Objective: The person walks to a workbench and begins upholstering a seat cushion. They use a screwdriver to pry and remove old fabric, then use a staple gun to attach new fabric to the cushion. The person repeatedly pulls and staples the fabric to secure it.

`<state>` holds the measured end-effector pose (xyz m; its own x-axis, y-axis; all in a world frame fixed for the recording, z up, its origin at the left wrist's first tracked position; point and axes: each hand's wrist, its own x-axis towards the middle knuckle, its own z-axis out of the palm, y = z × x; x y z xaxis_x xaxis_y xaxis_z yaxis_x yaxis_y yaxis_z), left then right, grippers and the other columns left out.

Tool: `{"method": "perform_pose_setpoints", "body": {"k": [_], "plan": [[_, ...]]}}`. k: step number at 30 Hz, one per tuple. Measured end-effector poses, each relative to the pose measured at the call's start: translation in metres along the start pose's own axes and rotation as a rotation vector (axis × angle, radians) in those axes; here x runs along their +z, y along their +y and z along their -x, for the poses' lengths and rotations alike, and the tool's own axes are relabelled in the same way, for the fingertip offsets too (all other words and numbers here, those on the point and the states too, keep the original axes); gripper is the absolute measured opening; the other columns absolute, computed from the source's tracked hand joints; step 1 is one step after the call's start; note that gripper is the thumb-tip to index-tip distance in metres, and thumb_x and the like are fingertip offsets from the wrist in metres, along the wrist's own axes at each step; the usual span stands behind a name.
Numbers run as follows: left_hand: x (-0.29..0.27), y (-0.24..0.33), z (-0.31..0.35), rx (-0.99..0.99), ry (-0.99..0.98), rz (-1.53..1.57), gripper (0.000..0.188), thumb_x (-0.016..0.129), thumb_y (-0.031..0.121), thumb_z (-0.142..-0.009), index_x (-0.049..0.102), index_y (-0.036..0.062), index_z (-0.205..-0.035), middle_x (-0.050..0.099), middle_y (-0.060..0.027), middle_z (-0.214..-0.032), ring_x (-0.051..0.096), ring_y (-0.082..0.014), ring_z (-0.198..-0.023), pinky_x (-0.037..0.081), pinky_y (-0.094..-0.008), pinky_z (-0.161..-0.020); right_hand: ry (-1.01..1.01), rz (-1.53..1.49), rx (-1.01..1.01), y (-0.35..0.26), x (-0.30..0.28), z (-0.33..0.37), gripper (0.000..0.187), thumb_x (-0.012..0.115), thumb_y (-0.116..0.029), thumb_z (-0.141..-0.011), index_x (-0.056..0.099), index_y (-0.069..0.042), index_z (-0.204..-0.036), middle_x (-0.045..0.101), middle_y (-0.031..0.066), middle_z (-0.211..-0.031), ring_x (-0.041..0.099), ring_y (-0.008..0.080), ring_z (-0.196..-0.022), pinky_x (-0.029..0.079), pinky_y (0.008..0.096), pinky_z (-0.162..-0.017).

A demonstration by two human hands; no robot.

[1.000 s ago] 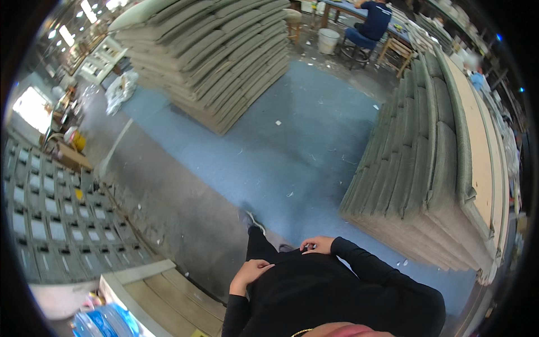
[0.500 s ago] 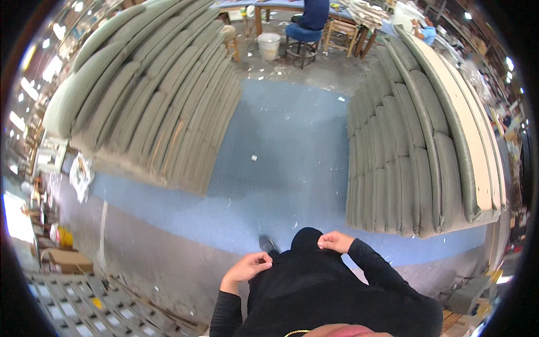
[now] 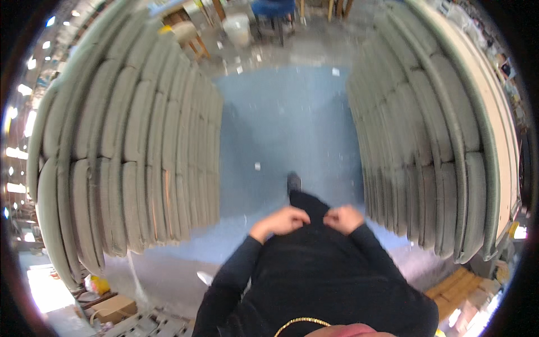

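Note:
Both hands are in front of my waist, against my black shirt (image 3: pixel 337 269). My left hand (image 3: pixel 287 220) has its fingers curled in and closed on the shirt's lower front. A short gap away, my right hand (image 3: pixel 343 219) pinches the same cloth with thumb and fingers. The exact bit of fabric between the fingertips is hard to make out. Below the shirt's edge show black trousers (image 3: pixel 307 200) and one dark shoe (image 3: pixel 294 181) on the blue floor covering (image 3: pixel 281 123).
Tall stacks of grey-green padded cushions flank me, one stack (image 3: pixel 129 135) on the left, another (image 3: pixel 415 129) on the right with pale boards (image 3: pixel 502 140) along its outer side. Ahead are a white bucket (image 3: pixel 237 31), a blue-topped stool (image 3: pixel 273 8) and a wooden stool (image 3: pixel 191 36). A cardboard box (image 3: pixel 113 309) sits behind left.
I have stepped forward between the stacks, which now reach farther back on both sides. My hands have drawn closer together at the shirt front. The seated person ahead has left the view.

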<state>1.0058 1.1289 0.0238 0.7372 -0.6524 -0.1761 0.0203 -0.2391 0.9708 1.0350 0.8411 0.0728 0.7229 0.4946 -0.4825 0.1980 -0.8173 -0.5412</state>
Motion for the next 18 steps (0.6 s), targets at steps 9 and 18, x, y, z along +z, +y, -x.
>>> {"method": "perform_pose_setpoints", "body": {"k": [9,18], "plan": [[-0.178,0.069,-0.038,-0.17,0.101,0.057,0.023,0.072,0.009,-0.092,0.079,0.0039,-0.113,0.08,-0.0137,-0.11,0.077,-0.0306,-0.102,0.059,-0.0373,-0.09,0.141,-0.139,0.183,0.015,-0.149,-0.161,0.034,0.071,-0.045,-0.098,0.079,-0.015,-0.111,0.075,0.0162,-0.088,0.074,0.0331,-0.081,0.058,0.0446,-0.074],[-0.393,0.043,-0.115,-0.237,-0.054,-0.071,0.027,0.07,0.012,-0.092,0.078,0.0081,-0.118,0.077,-0.018,-0.11,0.075,-0.0367,-0.101,0.059,-0.0421,-0.088,-0.031,-0.261,0.184,-0.037,-0.224,-0.367,0.023,0.076,-0.029,-0.096,0.08,-0.011,-0.11,0.079,0.0133,-0.093,0.077,0.0267,-0.087,0.059,0.0387,-0.08]]}}
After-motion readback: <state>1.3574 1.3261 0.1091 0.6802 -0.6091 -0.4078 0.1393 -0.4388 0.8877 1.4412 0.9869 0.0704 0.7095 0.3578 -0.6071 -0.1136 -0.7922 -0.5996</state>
